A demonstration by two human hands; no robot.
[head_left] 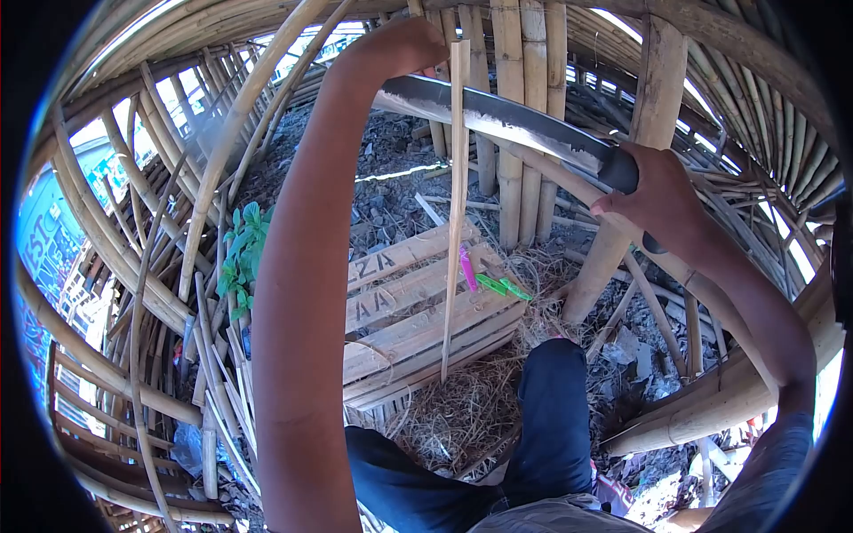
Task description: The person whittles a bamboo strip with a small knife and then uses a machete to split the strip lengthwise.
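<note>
The left hand (400, 49) is gripping the top of a thin, pale bamboo strip (456, 213) standing upright on a weathered wooden pallet (409, 311). The right hand (653, 191) is clutching the dark handle of a long steel machete (498, 120), its blade lying against the strip.

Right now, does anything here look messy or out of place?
Yes. Shavings litter the ground around the pallet, and bright pink and green bits lie on its boards, odd among the bamboo. The left hand holds a strip upright; the right hand holds a blade against it.
</note>
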